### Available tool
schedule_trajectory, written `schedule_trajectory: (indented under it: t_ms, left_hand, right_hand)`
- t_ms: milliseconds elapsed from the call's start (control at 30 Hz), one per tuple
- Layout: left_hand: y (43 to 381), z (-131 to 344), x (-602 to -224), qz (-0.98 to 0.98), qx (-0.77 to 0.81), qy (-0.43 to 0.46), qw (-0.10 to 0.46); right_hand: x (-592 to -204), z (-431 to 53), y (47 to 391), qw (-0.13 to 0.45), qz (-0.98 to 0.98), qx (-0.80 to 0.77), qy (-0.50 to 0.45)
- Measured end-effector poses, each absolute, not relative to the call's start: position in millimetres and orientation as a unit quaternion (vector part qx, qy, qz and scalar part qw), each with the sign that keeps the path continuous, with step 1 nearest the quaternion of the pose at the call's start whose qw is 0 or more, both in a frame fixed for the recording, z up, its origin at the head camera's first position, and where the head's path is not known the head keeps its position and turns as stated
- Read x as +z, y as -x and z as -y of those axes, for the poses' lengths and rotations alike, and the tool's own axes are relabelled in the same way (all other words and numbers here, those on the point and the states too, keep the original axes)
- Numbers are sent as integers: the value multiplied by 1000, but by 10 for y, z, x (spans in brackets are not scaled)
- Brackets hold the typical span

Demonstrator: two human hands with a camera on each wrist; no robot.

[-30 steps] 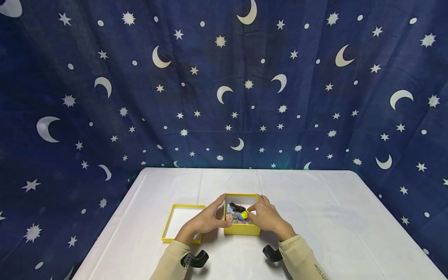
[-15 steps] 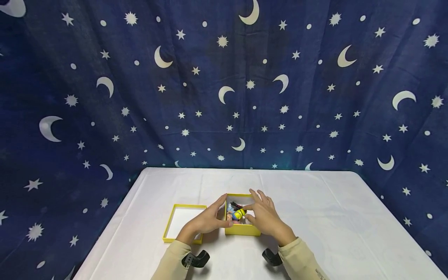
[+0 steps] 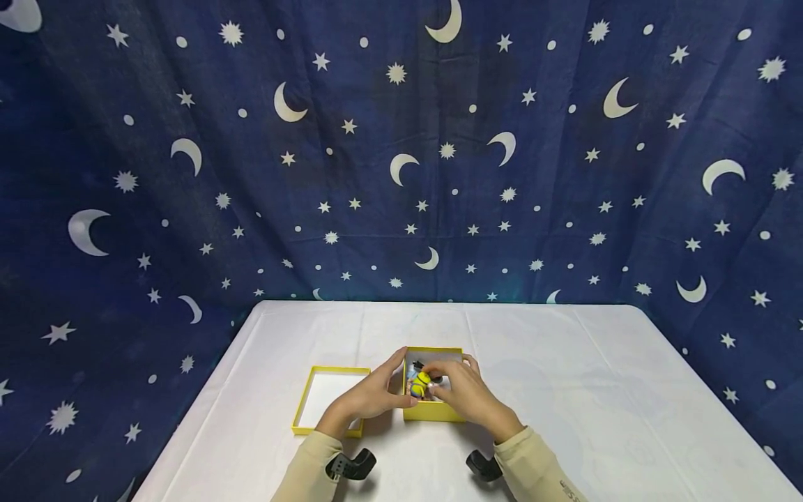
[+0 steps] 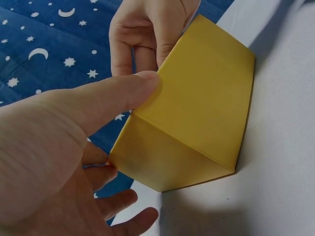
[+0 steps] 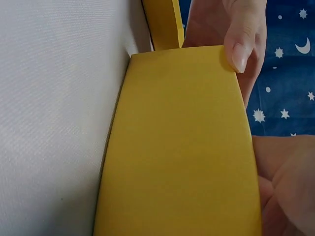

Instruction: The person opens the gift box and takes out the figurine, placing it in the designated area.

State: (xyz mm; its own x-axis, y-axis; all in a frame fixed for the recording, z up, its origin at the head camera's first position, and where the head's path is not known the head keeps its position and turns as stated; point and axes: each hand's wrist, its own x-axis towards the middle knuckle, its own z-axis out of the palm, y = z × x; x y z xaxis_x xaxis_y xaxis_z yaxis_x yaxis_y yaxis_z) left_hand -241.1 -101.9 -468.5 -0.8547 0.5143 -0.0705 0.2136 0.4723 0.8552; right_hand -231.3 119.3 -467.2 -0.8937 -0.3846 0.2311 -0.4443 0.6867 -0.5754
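Note:
An open yellow box (image 3: 434, 412) with a pale inside stands on the table, several small toys within. My left hand (image 3: 369, 396) holds its left side; in the left wrist view the thumb (image 4: 146, 81) lies on the front rim and the fingers reach along the side wall. Reaching in over the right wall, my right hand (image 3: 467, 392) has thumb and forefinger on a yellow-and-blue toy figure (image 3: 419, 385) with a dark band. A dark item (image 3: 417, 364) shows behind the figure. Both wrist views show mostly the box's outside, so the toys are hidden there.
Left of the box lies a shallow yellow lid (image 3: 327, 392), its white inside facing up, partly behind my left wrist. A white cloth (image 3: 564, 390) covers the table. Behind hangs a dark blue curtain (image 3: 376, 181) with moons and stars.
My right hand has moved left over the box, shifting the toy figure from the right part toward the left and turning it more upright. My left hand stays on the box.

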Motion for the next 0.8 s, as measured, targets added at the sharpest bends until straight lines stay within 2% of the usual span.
schedule_trajectory:
  t_ms: [533,800]
  left_hand:
    - [2418,1016,-4702,-839,471,-220,162]
    - [2422,1007,-4694,-846,466,-202,160]
  right_hand:
    - [-4713,-1221,2363,16,883,372,-285]
    - [-4603,-1341,2398,-3,860,456,-231]
